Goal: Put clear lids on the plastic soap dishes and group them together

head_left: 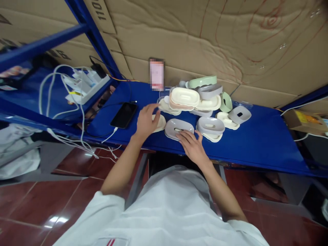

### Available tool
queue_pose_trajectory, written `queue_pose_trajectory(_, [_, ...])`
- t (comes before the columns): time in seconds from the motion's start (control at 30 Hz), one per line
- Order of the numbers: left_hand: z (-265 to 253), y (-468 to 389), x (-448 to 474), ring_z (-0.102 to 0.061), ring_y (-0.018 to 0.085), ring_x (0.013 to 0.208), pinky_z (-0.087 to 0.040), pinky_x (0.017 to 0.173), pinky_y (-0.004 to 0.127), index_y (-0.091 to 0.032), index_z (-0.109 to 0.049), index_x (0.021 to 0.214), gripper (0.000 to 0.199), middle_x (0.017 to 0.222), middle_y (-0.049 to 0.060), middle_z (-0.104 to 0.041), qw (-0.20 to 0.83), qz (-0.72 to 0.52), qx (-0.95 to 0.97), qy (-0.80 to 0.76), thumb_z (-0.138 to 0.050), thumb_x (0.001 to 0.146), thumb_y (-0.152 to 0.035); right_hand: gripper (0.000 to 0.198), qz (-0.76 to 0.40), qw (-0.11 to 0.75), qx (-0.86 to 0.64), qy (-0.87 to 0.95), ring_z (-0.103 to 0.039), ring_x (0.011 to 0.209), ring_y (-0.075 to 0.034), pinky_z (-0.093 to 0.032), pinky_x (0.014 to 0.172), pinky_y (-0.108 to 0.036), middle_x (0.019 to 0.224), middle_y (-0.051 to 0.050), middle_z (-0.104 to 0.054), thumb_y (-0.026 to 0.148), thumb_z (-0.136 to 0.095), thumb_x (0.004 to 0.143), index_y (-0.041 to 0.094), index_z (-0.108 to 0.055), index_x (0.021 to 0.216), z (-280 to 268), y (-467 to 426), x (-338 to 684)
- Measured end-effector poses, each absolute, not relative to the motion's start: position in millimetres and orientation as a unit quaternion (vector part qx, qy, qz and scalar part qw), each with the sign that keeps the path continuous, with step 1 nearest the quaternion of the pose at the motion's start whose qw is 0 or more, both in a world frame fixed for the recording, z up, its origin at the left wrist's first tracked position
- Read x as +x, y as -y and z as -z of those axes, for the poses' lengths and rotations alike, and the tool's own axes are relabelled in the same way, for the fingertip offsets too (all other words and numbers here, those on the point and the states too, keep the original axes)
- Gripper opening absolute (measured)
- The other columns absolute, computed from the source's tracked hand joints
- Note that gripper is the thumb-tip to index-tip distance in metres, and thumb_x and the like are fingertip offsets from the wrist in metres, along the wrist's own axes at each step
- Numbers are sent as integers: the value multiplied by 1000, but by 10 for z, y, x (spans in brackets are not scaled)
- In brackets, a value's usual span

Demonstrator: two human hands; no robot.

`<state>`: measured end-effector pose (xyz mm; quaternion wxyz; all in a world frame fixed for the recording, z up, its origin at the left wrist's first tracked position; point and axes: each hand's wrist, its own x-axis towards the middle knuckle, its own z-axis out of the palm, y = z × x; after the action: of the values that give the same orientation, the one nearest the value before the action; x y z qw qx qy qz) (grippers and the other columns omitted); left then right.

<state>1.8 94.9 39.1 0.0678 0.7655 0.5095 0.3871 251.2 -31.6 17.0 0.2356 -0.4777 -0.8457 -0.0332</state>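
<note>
Brown cardboard sheet (pixel 179 37) stands upright behind a blue, long, flat desk (pixel 263 140).

On the desk, toward the cardboard: a loose heap of oval dishes and trays. Uppermost pieces: a cream oval tray (pixel 184 96) over a peach one, a pale-green dish (pixel 202 82) and a tilted grey dish (pixel 212 90). Nothing seems to secure them; a knock at the heap's base could start a slide.

Left of this, a white, long power strip (pixel 88 89) with looped cables.

Hands. Left hand (pixel 147 119): loosely curled, thumb and forefinger parted, just beside a cream flat tray (pixel 161 123); contact cannot be told, no hold evident. Right hand (pixel 191 145): fingers extended over the right side of a lilac-grey oval slotted dish (pixel 180 124), thumb spread away. Cannot tell whether the fingertips pinch anything small at the slot.

Dish location: near the desk's front edge, between the hands. Judged risk: a hard push toward the body could carry it over. The right thumb is close to two nested lilac-grey dishes (pixel 211 123); a sideways swing could shift them.

Smallest: white cable plug (pixel 115 129) beside a black phone (pixel 124 115); the left forearm could snag its lead.
</note>
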Motion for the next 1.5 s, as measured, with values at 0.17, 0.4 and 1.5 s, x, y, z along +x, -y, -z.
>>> queue_pose_trajectory(0.17, [-591,-1846,118,-69,27,110,-50,106,41,-13,-67,132,45,121,15,-75,118,-359,691,-616,-66,95,-38,41,49,232,-487,840,-62,135,-26,-27,123,-53,144,-14,-70,18,-47,112,22,-57,152,-158,322,2502])
queue_pose_trajectory(0.4, [-691,-2130,244,-72,30,106,-53,96,40,-17,-72,108,19,108,14,-78,123,-357,673,-636,-60,94,-23,35,39,210,-480,851,-60,138,-26,-31,121,-53,145,-12,-69,22,-51,112,25,-62,145,-223,334,2488])
queue_pose_trajectory(1.5, [-221,-267,227,-62,37,137,-48,113,55,-30,-59,151,59,150,17,-65,-30,-253,908,-334,-70,99,-56,57,-127,380,-495,771,-41,159,-30,-43,128,-53,168,-15,-44,34,-60,108,31,-44,163,-153,347,2703])
